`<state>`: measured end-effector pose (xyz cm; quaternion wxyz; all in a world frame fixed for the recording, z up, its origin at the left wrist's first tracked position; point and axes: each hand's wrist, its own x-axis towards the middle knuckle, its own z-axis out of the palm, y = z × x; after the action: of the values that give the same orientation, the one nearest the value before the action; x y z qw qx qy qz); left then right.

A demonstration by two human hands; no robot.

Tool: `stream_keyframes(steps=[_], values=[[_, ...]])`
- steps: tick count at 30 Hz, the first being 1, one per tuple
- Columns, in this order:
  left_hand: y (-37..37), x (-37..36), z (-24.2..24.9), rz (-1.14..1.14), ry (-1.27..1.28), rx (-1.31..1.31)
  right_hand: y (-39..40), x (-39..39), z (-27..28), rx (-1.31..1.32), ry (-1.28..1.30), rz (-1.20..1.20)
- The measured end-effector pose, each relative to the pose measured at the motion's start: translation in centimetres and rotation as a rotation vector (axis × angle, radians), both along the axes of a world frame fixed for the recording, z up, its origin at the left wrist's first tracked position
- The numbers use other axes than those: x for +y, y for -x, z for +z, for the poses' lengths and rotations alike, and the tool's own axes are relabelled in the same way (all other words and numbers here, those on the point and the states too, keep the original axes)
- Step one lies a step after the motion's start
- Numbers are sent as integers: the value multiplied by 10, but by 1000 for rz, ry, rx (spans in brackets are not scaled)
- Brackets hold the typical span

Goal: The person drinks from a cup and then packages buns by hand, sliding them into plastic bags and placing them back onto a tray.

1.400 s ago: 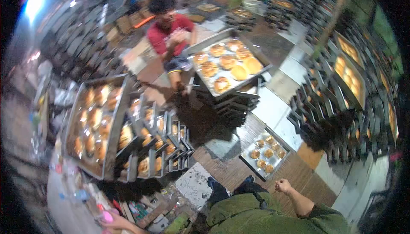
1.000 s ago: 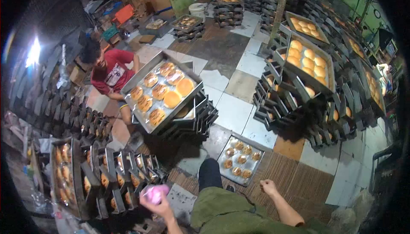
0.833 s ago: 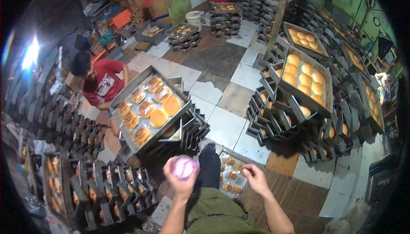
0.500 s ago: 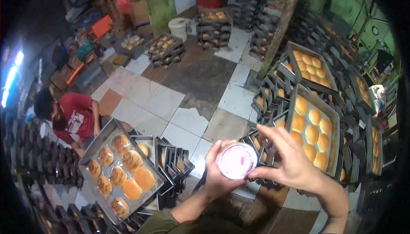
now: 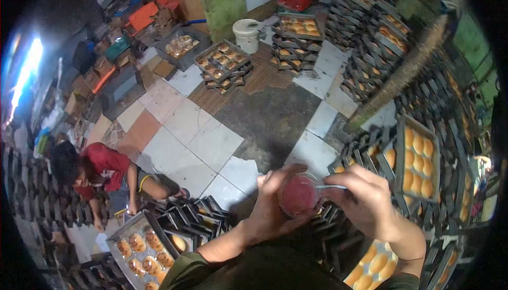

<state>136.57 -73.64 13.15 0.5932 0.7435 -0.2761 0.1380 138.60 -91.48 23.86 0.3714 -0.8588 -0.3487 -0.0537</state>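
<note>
A clear round container (image 5: 298, 195) with pinkish-red contents is gripped from its left side by my left hand (image 5: 272, 205). My right hand (image 5: 365, 200), at the container's right, pinches a thin light-coloured utensil (image 5: 332, 187) whose far end reaches the container's rim. Below my left forearm lies a tray of topped buns (image 5: 143, 253). Plain golden buns fill another tray (image 5: 373, 264) under my right forearm, partly hidden by it.
At the left a person in a red shirt (image 5: 108, 167) sits low beside stacked trays. Tray stacks (image 5: 296, 41) stand at the back, near a white bucket (image 5: 247, 35). A slanted wooden post (image 5: 407, 73) rises at the right, beside a bun tray (image 5: 418, 160).
The view has shifted, showing more of the floor and back. My right hand now holds a thin utensil at the container; its fingers were apart before. The container's contents now show pinkish-red.
</note>
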Motion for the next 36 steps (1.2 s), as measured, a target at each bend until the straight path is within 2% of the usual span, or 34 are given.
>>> stream_keyframes(steps=[3, 5, 7, 9, 11, 13, 15, 16, 17, 19, 21, 22, 23, 26, 27, 30, 31, 36], values=[[-87, -3, -14, 90, 110, 17, -87, -6, -20, 149, -34, -44], [-144, -9, -12, 114, 109, 49, -151, -11, -26, -113, 45, -45], [-194, -6, -7, 123, 93, 112, -211, -6, -22, -31, -13, -23], [-243, -7, -3, 148, 167, 202, -275, -5, -5, 252, 82, -30], [-295, 0, 11, 174, 182, 213, -332, 4, 1, 251, 52, 13], [-348, 10, 27, 198, 194, 215, -383, 14, 3, 560, 6, -41], [-398, 23, 39, 403, -165, 54, -438, 28, 4, 584, -2, -36], [-427, 20, 26, 397, 160, 84, -462, 34, 3, 684, -92, -68], [-450, 27, 24, 393, 155, 84, -487, 42, 1, 784, -190, -105], [-502, 43, 27, 400, 156, 54, -542, 58, 11, 819, -212, -129], [-555, 49, 36, 407, 233, 9, -597, 70, 23, 975, -219, -155], [-580, 52, 42, 411, 265, -8, -619, 77, 19, 796, -253, -124], [-605, 54, 49, 413, 293, -20, -646, 74, 23, 806, -260, -142], [-674, 64, 72, 434, 340, -59, -734, 49, 43, 1250, -72, 521], [-697, 68, 76, 447, 345, -75, -749, 53, 46, 1251, -90, 517], [-763, 79, 83, 488, 350, -86, -772, 75, 50, 317, -220, -29], [-787, 80, 82, 500, 347, -98, -788, 77, 40, 218, -242, -101], [-902, 68, 67, 511, 337, -109, -891, 76, -20, 193, -367, -215]])
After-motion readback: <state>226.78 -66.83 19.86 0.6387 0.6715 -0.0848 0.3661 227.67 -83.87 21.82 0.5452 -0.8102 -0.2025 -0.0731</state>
